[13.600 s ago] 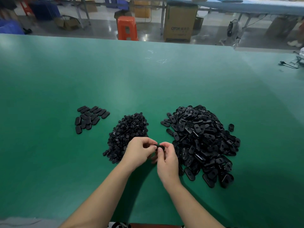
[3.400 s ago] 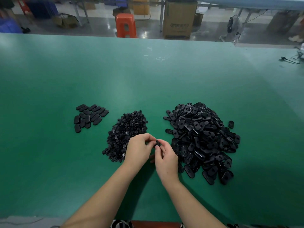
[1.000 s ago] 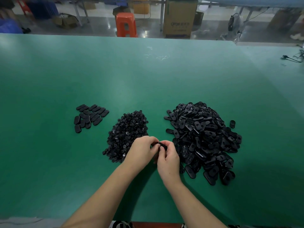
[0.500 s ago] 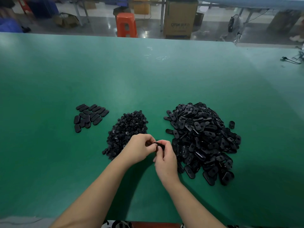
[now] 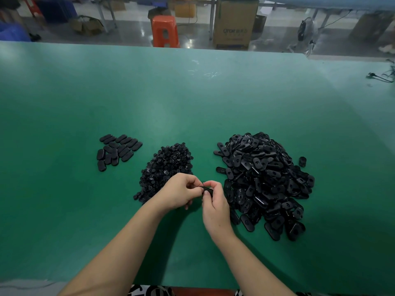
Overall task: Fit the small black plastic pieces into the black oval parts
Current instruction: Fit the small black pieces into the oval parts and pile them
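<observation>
A big heap of black oval parts (image 5: pixel 265 182) lies right of centre on the green table (image 5: pixel 192 103). A smaller heap of small black plastic pieces (image 5: pixel 166 165) sits to its left. Between the heaps, just above the table, my right hand (image 5: pixel 213 201) and my left hand (image 5: pixel 181 193) meet and pinch one black oval part (image 5: pixel 207 190) between their fingertips. My fingers hide most of that part, so I cannot tell whether a small piece is in it. A flat group of oval parts (image 5: pixel 116 149) lies further left.
One stray oval part (image 5: pixel 302 161) lies right of the big heap. Cables (image 5: pixel 380 75) rest at the table's far right edge. Beyond the far edge stand an orange stool (image 5: pixel 165 30), a cardboard box (image 5: pixel 234 24) and a fan (image 5: pixel 305 33).
Both hands stay together between the heaps on the same oval part. Their fingers have shifted slightly on it over the last second; the heaps have not changed.
</observation>
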Action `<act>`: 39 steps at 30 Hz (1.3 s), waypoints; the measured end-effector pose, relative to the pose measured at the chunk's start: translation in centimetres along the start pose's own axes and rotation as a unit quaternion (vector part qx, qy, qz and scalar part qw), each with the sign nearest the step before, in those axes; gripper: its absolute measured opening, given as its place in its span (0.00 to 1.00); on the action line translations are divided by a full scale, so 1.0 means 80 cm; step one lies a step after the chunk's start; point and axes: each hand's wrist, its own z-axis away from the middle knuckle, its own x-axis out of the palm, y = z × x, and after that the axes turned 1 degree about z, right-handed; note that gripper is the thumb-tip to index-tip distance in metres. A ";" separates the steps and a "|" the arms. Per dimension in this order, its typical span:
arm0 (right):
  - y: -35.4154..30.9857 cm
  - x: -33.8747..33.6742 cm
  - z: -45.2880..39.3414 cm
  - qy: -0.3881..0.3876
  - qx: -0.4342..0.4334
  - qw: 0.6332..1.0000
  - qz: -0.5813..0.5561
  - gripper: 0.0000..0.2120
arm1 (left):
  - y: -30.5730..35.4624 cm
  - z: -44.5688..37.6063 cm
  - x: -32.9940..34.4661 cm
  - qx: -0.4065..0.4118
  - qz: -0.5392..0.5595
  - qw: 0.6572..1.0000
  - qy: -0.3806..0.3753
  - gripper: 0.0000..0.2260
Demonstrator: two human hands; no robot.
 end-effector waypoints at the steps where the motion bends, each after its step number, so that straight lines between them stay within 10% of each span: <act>1: 0.001 0.001 0.000 0.004 0.005 1.000 -0.013 0.09 | 0.000 0.000 0.001 -0.002 0.013 1.000 0.002 0.05; 39: 0.006 -0.003 0.001 0.038 0.007 0.997 -0.060 0.09 | -0.014 0.005 0.037 -0.041 0.153 0.985 0.075 0.07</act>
